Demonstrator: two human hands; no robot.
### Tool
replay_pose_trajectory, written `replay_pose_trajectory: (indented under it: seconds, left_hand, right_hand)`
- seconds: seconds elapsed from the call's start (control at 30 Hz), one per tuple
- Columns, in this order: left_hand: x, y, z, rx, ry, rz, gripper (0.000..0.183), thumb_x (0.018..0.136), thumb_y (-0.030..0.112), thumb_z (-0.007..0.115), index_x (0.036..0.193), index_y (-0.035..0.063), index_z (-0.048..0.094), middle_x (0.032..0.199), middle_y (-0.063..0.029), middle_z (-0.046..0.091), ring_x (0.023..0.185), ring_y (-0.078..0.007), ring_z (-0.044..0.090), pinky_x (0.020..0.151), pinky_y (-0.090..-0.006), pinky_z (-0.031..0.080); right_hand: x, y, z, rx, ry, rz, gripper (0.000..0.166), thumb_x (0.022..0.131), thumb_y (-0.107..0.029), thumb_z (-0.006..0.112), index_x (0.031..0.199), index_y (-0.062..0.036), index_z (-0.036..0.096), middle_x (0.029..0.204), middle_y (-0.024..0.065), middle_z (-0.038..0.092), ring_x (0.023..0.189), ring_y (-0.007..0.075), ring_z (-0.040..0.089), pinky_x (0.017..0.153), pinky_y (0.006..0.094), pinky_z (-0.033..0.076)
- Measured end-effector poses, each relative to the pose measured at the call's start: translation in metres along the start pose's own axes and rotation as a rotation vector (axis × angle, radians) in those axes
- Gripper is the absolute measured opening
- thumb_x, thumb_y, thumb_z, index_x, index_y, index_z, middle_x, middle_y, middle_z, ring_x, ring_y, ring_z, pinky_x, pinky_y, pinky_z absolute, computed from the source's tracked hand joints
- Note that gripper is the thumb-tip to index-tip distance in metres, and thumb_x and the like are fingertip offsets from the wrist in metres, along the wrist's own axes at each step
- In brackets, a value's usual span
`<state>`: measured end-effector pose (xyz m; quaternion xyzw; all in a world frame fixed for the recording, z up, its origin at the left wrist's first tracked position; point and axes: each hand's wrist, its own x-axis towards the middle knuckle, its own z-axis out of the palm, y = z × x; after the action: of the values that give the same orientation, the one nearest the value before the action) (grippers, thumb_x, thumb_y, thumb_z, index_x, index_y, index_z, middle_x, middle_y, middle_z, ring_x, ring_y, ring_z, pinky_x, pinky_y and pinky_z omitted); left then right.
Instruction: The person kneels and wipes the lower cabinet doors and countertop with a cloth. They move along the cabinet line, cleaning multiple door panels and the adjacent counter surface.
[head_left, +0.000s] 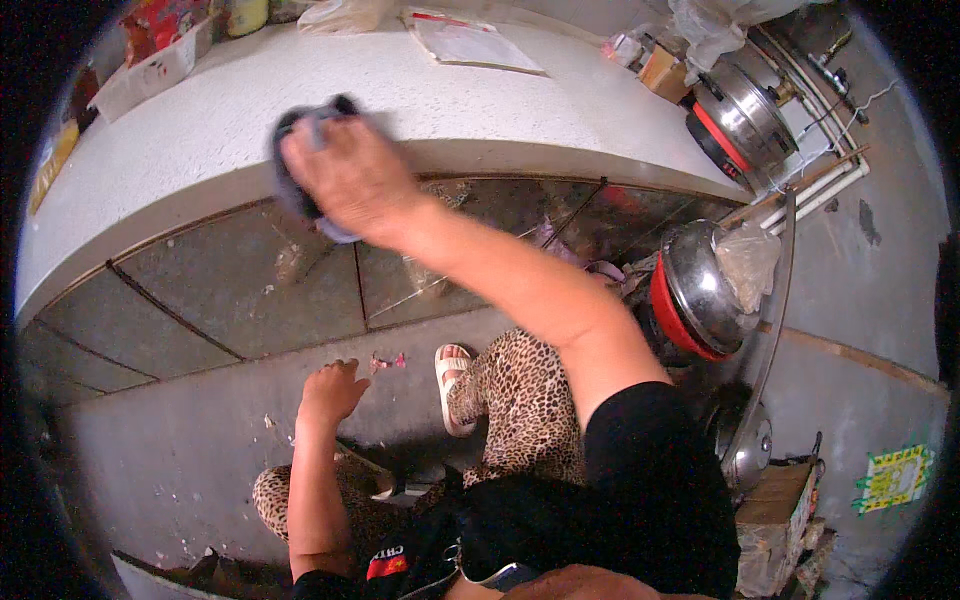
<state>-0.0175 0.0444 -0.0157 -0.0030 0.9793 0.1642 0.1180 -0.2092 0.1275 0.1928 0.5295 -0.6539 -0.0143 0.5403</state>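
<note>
My right hand (349, 176) is pressed on a dark grey cloth (289, 169) at the front edge of the white countertop (480, 105); hand and cloth are blurred. Part of the cloth hangs over the edge, and the palm side of the hand is hidden. My left hand (335, 386) hangs in the air over the floor, lower left of the counter, fingers a little bent and apart, holding nothing.
On the counter stand a plastic basket (154, 79) at the left, papers (476, 45) at the back and a steel pot (742, 116) at the right. Below the right end is a lidded pan (701, 289). Cardboard boxes (772, 517) stand at the lower right.
</note>
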Motion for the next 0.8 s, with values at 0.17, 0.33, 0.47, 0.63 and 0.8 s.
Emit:
replay_pose_trajectory:
  seconds: [0.17,0.33,0.47,0.63,0.8]
  left_hand:
    - [0.018,0.012,-0.002,0.009,-0.049,-0.010,0.038,0.086,0.038,0.057,0.111,0.0089,0.058,0.106,-0.0175,0.064,0.097,-0.0361,0.061,0.082,-0.0458,0.049]
    - [0.023,0.007,0.003,-0.035,-0.055,0.001,0.043,0.085,0.038,0.059,0.117,0.0092,0.057,0.106,-0.0169,0.064,0.099,-0.0365,0.060,0.083,-0.0455,0.049]
    - [0.020,0.022,-0.007,0.003,-0.094,-0.033,0.044,0.085,0.038,0.059,0.119,0.0095,0.057,0.108,-0.0166,0.063,0.100,-0.0358,0.060,0.083,-0.0451,0.049]
    - [0.011,0.016,-0.001,0.000,-0.094,-0.042,0.045,0.085,0.038,0.060,0.119,0.0092,0.056,0.109,-0.0162,0.063,0.099,-0.0353,0.061,0.081,-0.0457,0.050]
    - [-0.002,0.018,-0.017,-0.026,-0.007,-0.084,0.044,0.084,0.038,0.060,0.117,0.0086,0.057,0.108,-0.0157,0.064,0.099,-0.0344,0.061,0.082,-0.0456,0.050]
  right_hand:
    - [0.018,-0.011,0.007,0.066,0.087,0.018,0.038,0.082,-0.017,0.051,0.117,-0.0026,0.048,0.097,0.0090,0.057,0.092,0.0239,0.053,0.080,0.0365,0.042]
    - [-0.086,0.069,-0.006,0.012,0.036,0.032,0.047,0.078,-0.013,0.056,0.124,-0.0134,0.048,0.103,0.0057,0.058,0.085,0.0207,0.056,0.078,0.0381,0.044]
    - [-0.223,0.189,-0.082,-0.035,-0.354,0.254,0.077,0.061,-0.012,0.072,0.132,-0.0127,0.045,0.133,0.0108,0.048,0.119,0.0298,0.048,0.093,0.0462,0.039]
    - [-0.303,0.268,-0.148,-0.268,-0.461,0.460,0.073,0.071,-0.023,0.073,0.133,-0.0033,0.040,0.131,0.0121,0.048,0.121,0.0316,0.047,0.102,0.0421,0.037]
    - [-0.341,0.300,-0.182,-0.453,-0.721,0.742,0.080,0.079,-0.038,0.067,0.140,-0.0030,0.030,0.141,0.0113,0.040,0.117,0.0320,0.050,0.106,0.0404,0.034]
